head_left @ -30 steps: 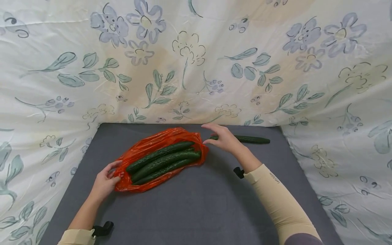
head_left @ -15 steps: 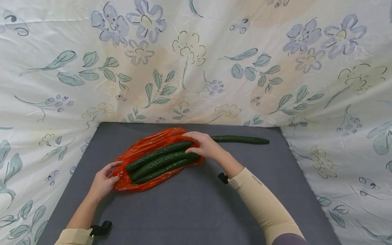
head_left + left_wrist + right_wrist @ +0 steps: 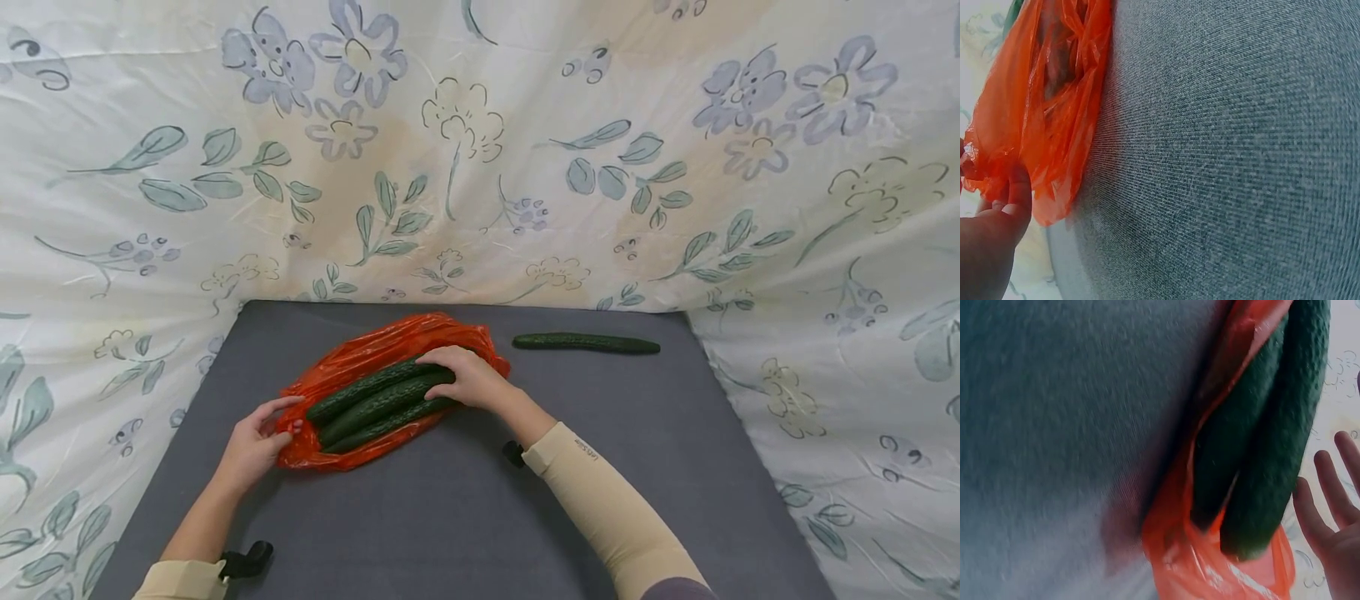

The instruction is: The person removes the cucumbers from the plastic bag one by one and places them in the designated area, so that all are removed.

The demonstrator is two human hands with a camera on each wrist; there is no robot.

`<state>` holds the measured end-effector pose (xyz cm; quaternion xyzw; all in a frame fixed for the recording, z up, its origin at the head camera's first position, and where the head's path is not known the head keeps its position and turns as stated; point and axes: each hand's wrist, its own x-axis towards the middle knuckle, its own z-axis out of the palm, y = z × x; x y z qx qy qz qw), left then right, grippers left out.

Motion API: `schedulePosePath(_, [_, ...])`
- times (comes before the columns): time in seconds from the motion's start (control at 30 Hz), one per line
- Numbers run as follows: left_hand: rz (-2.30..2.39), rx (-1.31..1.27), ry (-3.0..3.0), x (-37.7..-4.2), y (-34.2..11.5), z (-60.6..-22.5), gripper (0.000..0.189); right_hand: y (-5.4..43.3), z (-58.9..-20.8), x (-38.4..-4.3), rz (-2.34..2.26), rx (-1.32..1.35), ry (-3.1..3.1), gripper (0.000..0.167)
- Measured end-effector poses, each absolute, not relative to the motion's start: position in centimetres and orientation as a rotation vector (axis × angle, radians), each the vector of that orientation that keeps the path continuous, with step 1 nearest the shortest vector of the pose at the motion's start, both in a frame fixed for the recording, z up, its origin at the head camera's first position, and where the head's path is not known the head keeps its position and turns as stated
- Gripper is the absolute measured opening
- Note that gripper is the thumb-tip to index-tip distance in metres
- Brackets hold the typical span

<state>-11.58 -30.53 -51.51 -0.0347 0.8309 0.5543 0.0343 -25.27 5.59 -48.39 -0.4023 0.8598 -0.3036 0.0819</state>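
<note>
A thin red-orange plastic bag [image 3: 352, 360] lies on the table, its side open over several dark green cucumbers [image 3: 378, 408]. My left hand [image 3: 251, 446] pinches the bag's near left end between thumb and fingers; the left wrist view shows the film bunched at the thumb [image 3: 1019, 187]. Over the right part of the cucumbers is my right hand [image 3: 471, 379], fingers and thumb spread apart. In the right wrist view its fingers [image 3: 1332, 487] look straight, beside the end of a bumpy cucumber [image 3: 1285, 431]. Whether they touch it, I cannot tell.
A single cucumber [image 3: 587, 342] lies outside the bag at the back right of the grey table [image 3: 450, 517]. Floral cloth [image 3: 465, 167] hangs behind the table and along both sides.
My right hand has moved left and toward me, from beyond the bag's right end to over the cucumbers. The lone cucumber shows fully now. My left hand keeps its place on the bag.
</note>
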Motion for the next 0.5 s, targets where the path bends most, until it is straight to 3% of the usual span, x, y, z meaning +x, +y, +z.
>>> schedulePosePath(0.5, [1.695, -0.078, 2.580, -11.6, -30.1, -51.9, 0.051, 3.4, -51.9, -24.7, -0.542, -1.129, 2.843, 0.055])
